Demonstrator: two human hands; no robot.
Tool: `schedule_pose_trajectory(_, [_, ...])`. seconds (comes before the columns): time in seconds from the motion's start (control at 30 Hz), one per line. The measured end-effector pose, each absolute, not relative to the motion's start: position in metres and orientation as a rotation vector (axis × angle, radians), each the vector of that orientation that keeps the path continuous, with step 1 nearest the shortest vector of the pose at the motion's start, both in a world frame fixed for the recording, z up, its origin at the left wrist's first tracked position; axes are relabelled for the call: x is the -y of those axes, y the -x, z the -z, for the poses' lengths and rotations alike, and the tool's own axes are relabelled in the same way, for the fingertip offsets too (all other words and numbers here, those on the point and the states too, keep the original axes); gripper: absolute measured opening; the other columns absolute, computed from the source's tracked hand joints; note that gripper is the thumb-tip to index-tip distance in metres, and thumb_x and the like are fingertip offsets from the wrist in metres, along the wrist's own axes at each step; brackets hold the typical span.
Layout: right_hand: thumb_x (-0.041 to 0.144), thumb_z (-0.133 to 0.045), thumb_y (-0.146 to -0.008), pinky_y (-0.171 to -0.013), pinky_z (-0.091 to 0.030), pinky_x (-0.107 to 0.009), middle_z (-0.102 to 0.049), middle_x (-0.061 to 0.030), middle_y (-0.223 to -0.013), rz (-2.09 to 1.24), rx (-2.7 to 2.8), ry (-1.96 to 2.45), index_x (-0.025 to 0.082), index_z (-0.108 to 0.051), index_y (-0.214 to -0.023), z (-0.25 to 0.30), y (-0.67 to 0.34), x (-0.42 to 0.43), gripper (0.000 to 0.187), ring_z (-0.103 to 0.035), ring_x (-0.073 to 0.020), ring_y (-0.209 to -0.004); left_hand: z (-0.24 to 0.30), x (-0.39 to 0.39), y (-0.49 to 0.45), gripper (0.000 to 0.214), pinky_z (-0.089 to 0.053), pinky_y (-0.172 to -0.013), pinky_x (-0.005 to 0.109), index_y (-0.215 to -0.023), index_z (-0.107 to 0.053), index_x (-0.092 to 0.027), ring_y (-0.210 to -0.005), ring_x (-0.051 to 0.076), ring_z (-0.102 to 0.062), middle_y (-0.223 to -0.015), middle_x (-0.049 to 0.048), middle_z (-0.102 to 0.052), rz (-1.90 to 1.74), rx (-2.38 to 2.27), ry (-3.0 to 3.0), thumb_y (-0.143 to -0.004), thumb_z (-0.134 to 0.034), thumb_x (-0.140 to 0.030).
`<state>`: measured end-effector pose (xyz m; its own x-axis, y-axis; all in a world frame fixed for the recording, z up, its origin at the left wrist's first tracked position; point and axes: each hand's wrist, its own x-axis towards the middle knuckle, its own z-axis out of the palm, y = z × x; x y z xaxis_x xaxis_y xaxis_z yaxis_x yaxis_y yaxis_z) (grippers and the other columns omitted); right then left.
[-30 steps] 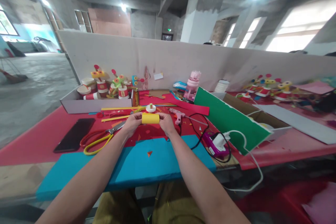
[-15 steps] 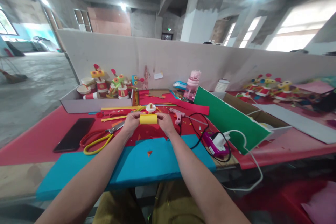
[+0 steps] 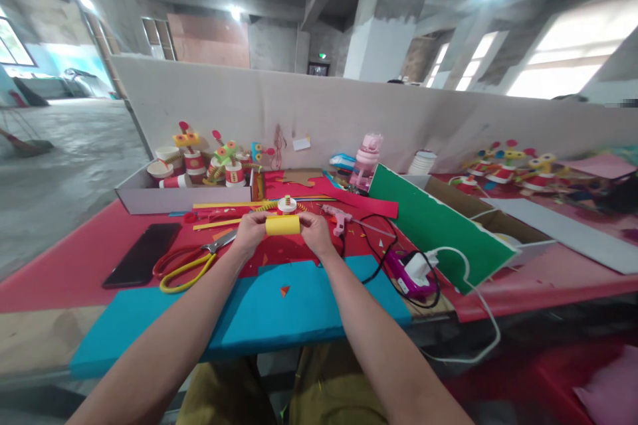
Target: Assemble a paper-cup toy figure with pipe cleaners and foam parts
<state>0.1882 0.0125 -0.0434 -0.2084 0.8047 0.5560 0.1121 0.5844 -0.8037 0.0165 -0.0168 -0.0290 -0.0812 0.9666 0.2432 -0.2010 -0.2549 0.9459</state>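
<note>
Through the head camera I have both hands closed down to a narrow pinch on one yellow paper roll point(image 3: 282, 225), the left hand point(image 3: 250, 231) gripping its left end and the right hand point(image 3: 316, 232) its right end, fingers curled in toward each other. I see the roll held level over the middle of the red-covered table point(image 3: 64, 259), just to the near side of a small red-and-white cup point(image 3: 287, 206). A pink glue gun point(image 3: 339, 219) lies just right of my right hand, and yellow-and-red-handled scissors point(image 3: 185, 272) lie left of my left.
</note>
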Motion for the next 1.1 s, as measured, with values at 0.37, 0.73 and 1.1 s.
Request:
schedule_pose_trajectory(0.37, [0.025, -0.061, -0.075, -0.071, -0.052, -0.028, -0.076, -0.0047, -0.087, -0.648, 1.665, 0.724, 0.019, -0.076, -0.081, 0.038, -0.190, -0.007, 0.017, -0.069, -0.0214, -0.081, 0.038, 0.011, -0.013, 0.032, -0.056, -0.071, 0.031, -0.083, -0.078, -0.014, -0.072, 0.021, -0.070, -0.075, 0.0053, -0.075, -1.479, -0.886, -1.227, -0.052, -0.083, -0.022])
schedule_pose_trajectory(0.73, [0.040, -0.057, -0.079, -0.074, -0.052, -0.028, -0.072, -0.0072, -0.094, -0.834, 1.365, 0.942, 0.017, -0.067, -0.095, 0.024, -0.224, -0.024, 0.030, -0.067, -0.0180, -0.082, 0.028, 0.017, -0.013, 0.032, -0.054, -0.070, 0.030, -0.078, -0.078, -0.014, -0.070, 0.021, -0.069, -0.071, 0.0054, -0.075, -1.529, -0.961, -1.266, -0.049, -0.085, -0.026])
schedule_pose_trajectory(1.1, [0.032, -0.064, -0.070, -0.073, -0.049, -0.035, -0.069, -0.0227, -0.108, -0.243, 1.705, 2.144, 0.012, -0.066, -0.107, 0.029, -0.279, -0.039, 0.042, -0.067, -0.0336, -0.099, 0.033, 0.012, -0.014, 0.029, -0.055, -0.067, 0.030, -0.077, -0.078, -0.014, -0.071, 0.023, -0.070, -0.071, 0.0052, -0.075, -1.494, -0.955, -1.301, -0.051, -0.084, -0.024])
